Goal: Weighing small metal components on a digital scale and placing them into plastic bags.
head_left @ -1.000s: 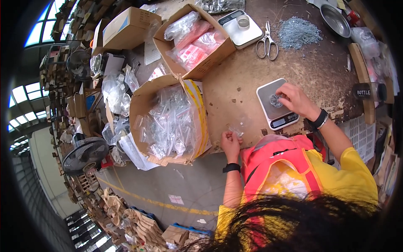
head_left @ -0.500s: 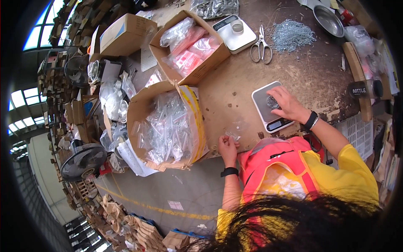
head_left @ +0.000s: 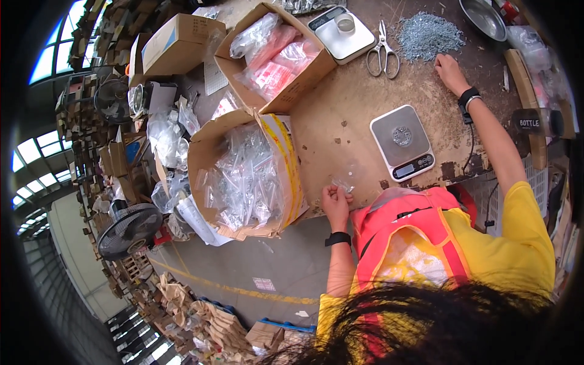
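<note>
My right hand (head_left: 450,73) reaches to the near edge of a loose pile of small grey metal pieces, perhaps screws (head_left: 429,36). Its fingers are bent together; whatever they may hold is hidden. A small heap of similar pieces (head_left: 401,136) lies on the plate of the white kitchen scale (head_left: 411,170), with no hand touching it. By the table's front edge, my left hand (head_left: 337,201) has its fingers curled on the near end of a small clear plastic bag (head_left: 345,177), which lies flat on the wood.
Left of the scale stands a carton of filled clear bags (head_left: 240,182); behind it, another carton (head_left: 298,85) holds red-and-clear packs. Scissors (head_left: 383,55) and a second scale (head_left: 342,42) lie farther back. A metal bowl (head_left: 483,19) and dark bottle (head_left: 535,122) are at right.
My right hand has left the heap on the scale and moved away to the far pile, uncovering the scale plate. My left hand stays at the small bag.
</note>
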Motion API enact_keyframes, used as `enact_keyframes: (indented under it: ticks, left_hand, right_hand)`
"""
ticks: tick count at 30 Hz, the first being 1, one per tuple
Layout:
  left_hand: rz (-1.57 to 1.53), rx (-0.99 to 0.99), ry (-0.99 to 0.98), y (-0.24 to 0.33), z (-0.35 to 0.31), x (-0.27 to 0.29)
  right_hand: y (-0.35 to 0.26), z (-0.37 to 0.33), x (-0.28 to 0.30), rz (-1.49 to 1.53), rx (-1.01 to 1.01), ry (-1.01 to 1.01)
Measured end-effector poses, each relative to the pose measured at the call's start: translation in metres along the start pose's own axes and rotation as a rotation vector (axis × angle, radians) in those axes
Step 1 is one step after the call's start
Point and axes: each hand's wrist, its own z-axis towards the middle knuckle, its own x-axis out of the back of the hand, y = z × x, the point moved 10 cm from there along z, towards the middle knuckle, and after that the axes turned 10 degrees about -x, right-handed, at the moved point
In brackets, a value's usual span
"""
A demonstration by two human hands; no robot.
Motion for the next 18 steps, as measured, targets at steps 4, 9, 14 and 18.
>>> enact_keyframes:
  ticks: [4,9,14,18]
  left_hand:
    - [0.037,0.025,0.003,0.001,-0.001,0.003]
    - [0.055,0.022,-0.013,0.002,0.001,0.003]
    - [0.031,0.009,0.006,-0.001,0.001,0.003]
    - [-0.011,0.003,0.004,0.001,0.002,-0.002]
  right_hand:
    - [-0.015,-0.002,-0.002,-0.075,0.057,0.025]
    - [-0.015,-0.002,-0.007,-0.204,0.058,0.057]
    - [-0.017,-0.004,-0.004,-0.156,0.118,0.073]
    - [0.015,0.005,0.017,0.104,0.052,0.083]
